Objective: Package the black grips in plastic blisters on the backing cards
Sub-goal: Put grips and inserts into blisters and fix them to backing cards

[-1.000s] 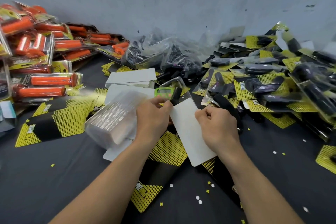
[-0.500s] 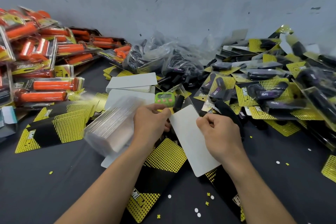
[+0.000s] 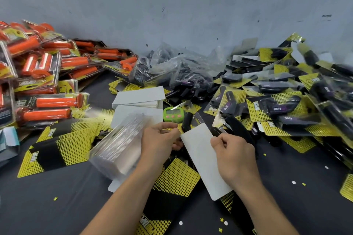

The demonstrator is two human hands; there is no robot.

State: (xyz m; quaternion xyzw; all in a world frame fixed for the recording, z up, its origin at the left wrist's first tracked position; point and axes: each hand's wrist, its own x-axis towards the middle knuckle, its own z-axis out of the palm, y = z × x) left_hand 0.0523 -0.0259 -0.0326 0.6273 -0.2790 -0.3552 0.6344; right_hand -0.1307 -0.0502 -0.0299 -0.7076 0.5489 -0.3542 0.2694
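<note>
The backing card (image 3: 204, 160), just below the green timer (image 3: 172, 115), looks light, thin and easily creased, so it is probably best taken by its long edges near the top: the left hand (image 3: 162, 140) pinches its left edge with thumb and curled fingers, and the right hand (image 3: 234, 151) pinches the right edge likewise. It is a plain white rectangle with rounded corners, blank side up, and a black grip (image 3: 186, 123) pokes out from under its top end, right of the timer. Below and left of the timer, a stack of clear blisters (image 3: 122, 145) lies on the dark surface (image 3: 47, 206).
</note>
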